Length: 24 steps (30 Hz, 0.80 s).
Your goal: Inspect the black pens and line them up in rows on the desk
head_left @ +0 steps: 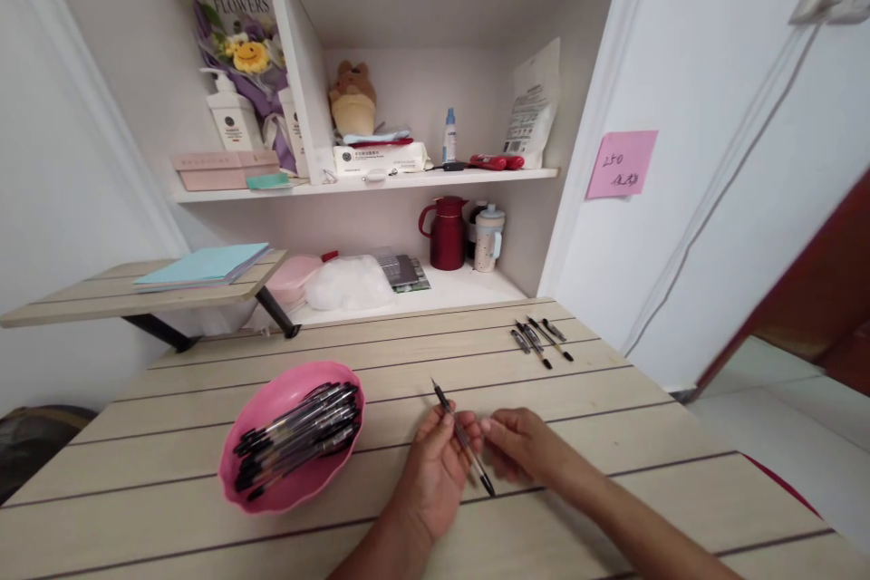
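From the head camera, the left hand [439, 464] is curled shut around a slim black plastic pen [454, 420]. It holds the pen just above the pale slatted wooden tabletop [612, 399], tip pointing away. The right hand [517, 446] lies just beside it, half closed, with its fingertips [485, 425] drawn together at the barrel. Whether they grip or only touch cannot be told.

To the left stands one round pink plastic bowl [272, 385] heaped with black pens [303, 437], overlapping too much to count. Farther back on the right lies a small cluster of loose dark pens [540, 340], four or five, well apart from both hands.
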### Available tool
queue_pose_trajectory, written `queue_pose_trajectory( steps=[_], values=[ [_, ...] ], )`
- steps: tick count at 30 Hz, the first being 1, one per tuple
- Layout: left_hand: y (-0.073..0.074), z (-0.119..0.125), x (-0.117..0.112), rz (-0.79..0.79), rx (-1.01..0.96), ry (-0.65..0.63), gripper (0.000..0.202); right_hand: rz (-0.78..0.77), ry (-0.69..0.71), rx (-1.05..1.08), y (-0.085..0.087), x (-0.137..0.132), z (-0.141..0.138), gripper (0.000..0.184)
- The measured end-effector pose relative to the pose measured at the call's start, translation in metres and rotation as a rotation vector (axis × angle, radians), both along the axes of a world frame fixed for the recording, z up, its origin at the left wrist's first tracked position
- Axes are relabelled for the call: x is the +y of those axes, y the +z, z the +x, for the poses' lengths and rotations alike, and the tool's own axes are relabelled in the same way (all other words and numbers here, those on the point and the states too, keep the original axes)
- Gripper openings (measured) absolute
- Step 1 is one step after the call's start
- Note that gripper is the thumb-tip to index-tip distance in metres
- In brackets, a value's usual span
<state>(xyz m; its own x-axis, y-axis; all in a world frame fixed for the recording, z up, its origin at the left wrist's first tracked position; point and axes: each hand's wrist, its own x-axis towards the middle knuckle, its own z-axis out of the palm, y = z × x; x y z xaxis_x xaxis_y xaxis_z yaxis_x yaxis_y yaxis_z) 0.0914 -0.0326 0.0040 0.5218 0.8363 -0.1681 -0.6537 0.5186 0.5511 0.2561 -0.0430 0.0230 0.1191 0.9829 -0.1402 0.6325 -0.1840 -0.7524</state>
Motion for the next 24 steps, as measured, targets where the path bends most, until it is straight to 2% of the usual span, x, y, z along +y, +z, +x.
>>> queue_pose_trajectory(
  steps=[1, 3, 5, 7, 10, 13, 15, 19, 24],
  values=[
    [0.0, -0.001, 0.001, -0.008, -0.007, 0.028, 0.021, -0.012, 0.054, 0.188, -0.004, -0.009, -0.014, 0.036],
    [0.0, -0.002, 0.004, -0.007, -0.013, 0.069, 0.022, 0.028, 0.047, 0.385, -0.012, -0.022, -0.035, 0.03],
    [-0.001, -0.002, 0.005, -0.001, -0.01, 0.093, 0.022, 0.078, 0.011, 0.458, -0.017, -0.027, -0.046, 0.028],
    [-0.001, -0.002, 0.006, 0.0, -0.001, 0.11, 0.024, 0.109, 0.012, 0.44, -0.018, -0.026, -0.047, 0.026],
    [-0.002, -0.001, 0.007, -0.002, -0.013, 0.093, 0.034, 0.206, 0.006, 0.205, -0.013, -0.012, -0.03, 0.024],
    [-0.001, -0.001, 0.006, 0.007, 0.002, 0.048, 0.042, 0.299, -0.096, -0.259, -0.005, 0.012, 0.003, 0.021],
    [-0.001, -0.002, 0.005, 0.036, 0.041, 0.021, 0.043, 0.2, -0.218, -0.577, -0.003, 0.029, 0.026, 0.022],
    [-0.002, -0.002, 0.004, 0.074, 0.108, -0.004, 0.04, 0.132, -0.321, -0.684, -0.006, 0.057, 0.057, 0.026],
    [-0.005, 0.0, 0.004, 0.11, 0.105, -0.008, 0.033, 0.104, -0.327, -0.727, -0.013, 0.071, 0.064, 0.026]
  ],
)
